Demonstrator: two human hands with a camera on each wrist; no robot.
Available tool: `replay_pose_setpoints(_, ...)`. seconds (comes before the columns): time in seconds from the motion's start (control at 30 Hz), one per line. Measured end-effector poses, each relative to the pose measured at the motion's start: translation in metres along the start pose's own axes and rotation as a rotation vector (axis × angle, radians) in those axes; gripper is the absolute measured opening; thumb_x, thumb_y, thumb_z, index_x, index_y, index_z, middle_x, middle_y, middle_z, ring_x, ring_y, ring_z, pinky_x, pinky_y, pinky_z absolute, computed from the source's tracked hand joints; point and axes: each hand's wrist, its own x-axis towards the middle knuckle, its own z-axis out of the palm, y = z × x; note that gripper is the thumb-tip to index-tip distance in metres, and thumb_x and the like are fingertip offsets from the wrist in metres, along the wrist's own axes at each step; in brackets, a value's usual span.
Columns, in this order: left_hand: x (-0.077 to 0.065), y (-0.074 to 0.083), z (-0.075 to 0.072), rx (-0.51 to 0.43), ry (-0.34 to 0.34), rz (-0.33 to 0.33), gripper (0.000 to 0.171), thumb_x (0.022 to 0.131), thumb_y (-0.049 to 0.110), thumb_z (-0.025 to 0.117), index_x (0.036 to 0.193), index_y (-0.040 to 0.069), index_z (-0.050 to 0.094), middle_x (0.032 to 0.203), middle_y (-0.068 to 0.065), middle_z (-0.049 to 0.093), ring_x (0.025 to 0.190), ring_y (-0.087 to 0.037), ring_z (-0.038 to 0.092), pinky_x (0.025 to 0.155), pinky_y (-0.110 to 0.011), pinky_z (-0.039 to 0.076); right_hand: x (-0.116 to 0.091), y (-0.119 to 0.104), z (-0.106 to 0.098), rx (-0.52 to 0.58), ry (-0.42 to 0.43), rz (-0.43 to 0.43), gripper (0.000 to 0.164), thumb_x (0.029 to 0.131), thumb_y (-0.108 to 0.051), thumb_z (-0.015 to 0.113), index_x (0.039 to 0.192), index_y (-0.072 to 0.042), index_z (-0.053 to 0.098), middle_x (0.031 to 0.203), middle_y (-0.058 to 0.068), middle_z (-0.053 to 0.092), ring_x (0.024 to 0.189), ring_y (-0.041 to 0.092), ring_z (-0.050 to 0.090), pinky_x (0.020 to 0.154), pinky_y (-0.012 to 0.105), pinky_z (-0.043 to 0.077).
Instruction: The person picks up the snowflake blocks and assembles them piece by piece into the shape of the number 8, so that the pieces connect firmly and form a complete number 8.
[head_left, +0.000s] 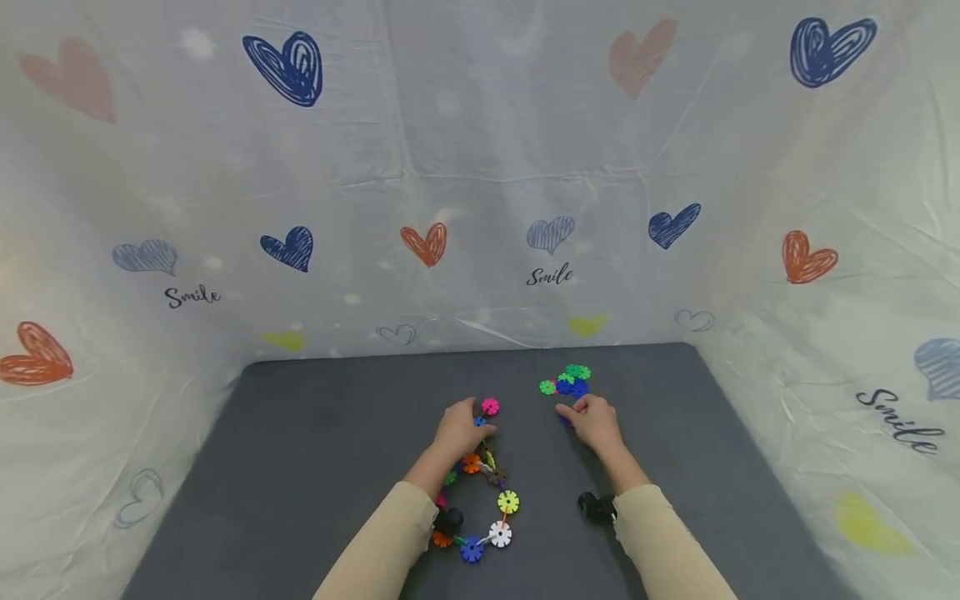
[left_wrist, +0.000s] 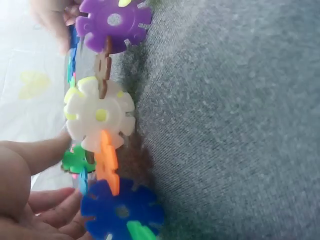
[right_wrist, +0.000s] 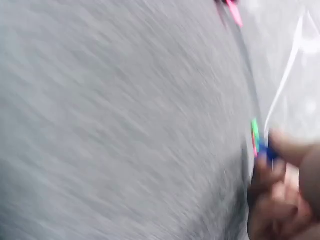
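Notched plastic flower discs join into a looped chain, with a yellow disc (head_left: 507,502), a white disc (head_left: 500,534) and a blue disc (head_left: 472,549) along its near side. My left hand (head_left: 455,429) is at the chain's far end, its thumb and fingers spread apart around a small blue disc (head_left: 479,422). Just beyond those fingers lies a pink disc (head_left: 491,407). In the left wrist view a green disc (left_wrist: 78,159) shows in the gap between thumb and fingers. My right hand (head_left: 597,421) pinches a dark blue disc (right_wrist: 268,150), blurred in the right wrist view.
Loose discs, green (head_left: 577,371) and blue (head_left: 564,387), lie in a small pile beyond my right hand. The dark grey table (head_left: 315,467) ends at a white curtain (head_left: 480,167) printed with hearts, which also runs along both sides.
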Motion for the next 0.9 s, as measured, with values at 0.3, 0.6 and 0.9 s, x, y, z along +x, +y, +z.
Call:
replay_pose_setpoints(0.3, 0.002, 0.000, 0.001, -0.082, -0.028, 0.033, 0.047, 0.089, 0.011, 0.073, 0.135, 0.015, 0.064, 0.124, -0.011, 0.067, 0.102, -0.025, 0.063, 0.079, -0.040, 0.054, -0.026, -0.037, 0.030, 0.229, -0.094, -0.256, 0.010, 0.089, -0.009, 0.077, 0.089, -0.006, 0.068, 0.075, 0.004, 0.072, 0.061, 0.012, 0.068, 0.056, 0.028, 0.056)
replay_pose_setpoints(0.6, -0.007, 0.003, 0.005, -0.040, 0.033, 0.203, 0.035, 0.094, 0.020, 0.074, 0.128, 0.014, 0.070, 0.100, -0.005, 0.065, 0.073, -0.012, 0.052, 0.063, -0.029, 0.046, -0.027, -0.041, 0.045, 0.132, 0.118, -0.363, 0.008, 0.085, -0.013, 0.082, 0.089, -0.009, 0.078, 0.082, 0.004, 0.076, 0.075, 0.018, 0.074, 0.068, 0.035, 0.060)
replay_pose_setpoints(0.9, -0.011, -0.001, 0.002, -0.083, 0.006, 0.238, 0.033, 0.097, 0.021, 0.069, 0.129, 0.014, 0.070, 0.101, -0.003, 0.065, 0.073, -0.013, 0.051, 0.062, -0.028, 0.044, -0.027, -0.037, 0.044, 0.355, 0.029, -0.288, 0.007, 0.086, -0.015, 0.081, 0.090, -0.010, 0.079, 0.083, 0.005, 0.077, 0.074, 0.015, 0.074, 0.065, 0.028, 0.058)
